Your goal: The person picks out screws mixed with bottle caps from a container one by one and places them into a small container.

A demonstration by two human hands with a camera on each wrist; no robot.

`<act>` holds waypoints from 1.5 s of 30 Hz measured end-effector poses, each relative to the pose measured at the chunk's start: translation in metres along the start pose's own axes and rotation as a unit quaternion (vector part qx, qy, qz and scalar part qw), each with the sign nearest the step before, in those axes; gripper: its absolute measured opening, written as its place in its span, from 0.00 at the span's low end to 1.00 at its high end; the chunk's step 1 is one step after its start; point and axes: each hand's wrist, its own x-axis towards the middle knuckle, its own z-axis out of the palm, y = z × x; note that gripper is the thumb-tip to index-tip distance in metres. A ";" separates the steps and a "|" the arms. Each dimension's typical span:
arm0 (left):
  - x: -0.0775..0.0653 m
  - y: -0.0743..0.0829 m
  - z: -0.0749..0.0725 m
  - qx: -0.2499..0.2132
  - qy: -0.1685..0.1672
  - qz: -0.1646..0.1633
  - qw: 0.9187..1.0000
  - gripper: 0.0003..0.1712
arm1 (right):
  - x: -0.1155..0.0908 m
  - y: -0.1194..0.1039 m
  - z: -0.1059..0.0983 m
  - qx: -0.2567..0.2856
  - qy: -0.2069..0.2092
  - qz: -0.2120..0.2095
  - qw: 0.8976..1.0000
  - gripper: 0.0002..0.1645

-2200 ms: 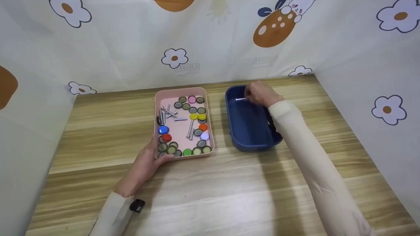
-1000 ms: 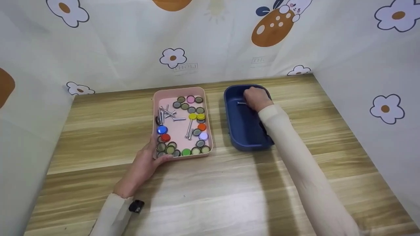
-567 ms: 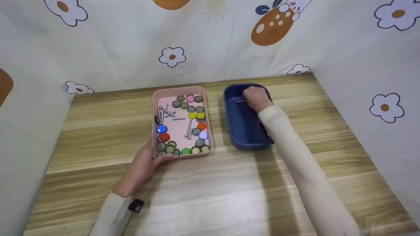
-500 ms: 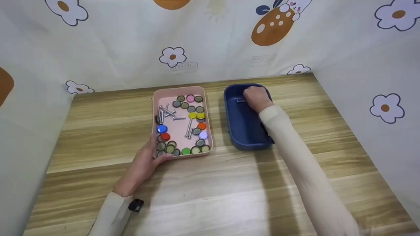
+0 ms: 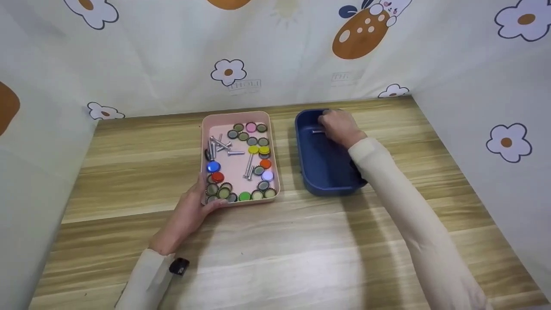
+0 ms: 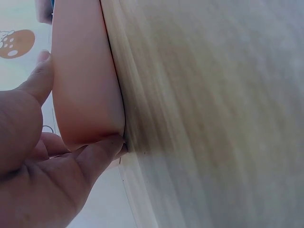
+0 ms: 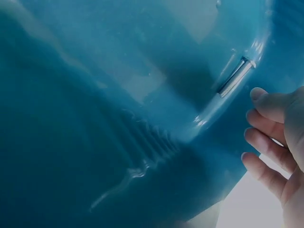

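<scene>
My left hand [image 5: 189, 215] holds the near left corner of a pink tray [image 5: 241, 201], thumb at the front rim and fingers along the left wall. In the left wrist view, the fingertips [image 6: 111, 145] tuck at the tray's bottom edge. Inside the tray lie several silver bolts [image 5: 235, 153] and many bottle caps [image 5: 244, 196]. My right hand [image 5: 342, 127] is over the far end of a dark blue bin [image 5: 306, 183]. A single bolt [image 7: 236, 77] lies on the bin's floor by its wall, apart from the loosely bent right fingers [image 7: 267, 140], which hold nothing.
Both containers stand side by side on a wood-grain table [image 5: 280, 258], with a narrow gap between them. A patterned curtain [image 5: 172, 64] rises behind and along both sides. The right sleeve [image 5: 404, 206] crosses over the bin's right rim.
My right hand went down into the bin and has now lifted slightly, its fingers away from the bolt it held, which stays in the bin. My left hand stays on the tray.
</scene>
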 end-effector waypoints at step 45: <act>-0.001 -0.003 0.000 0.019 0.006 -0.003 1.000 0.59 | 0.012 -0.094 -0.043 0.034 0.070 -0.192 0.978 0.09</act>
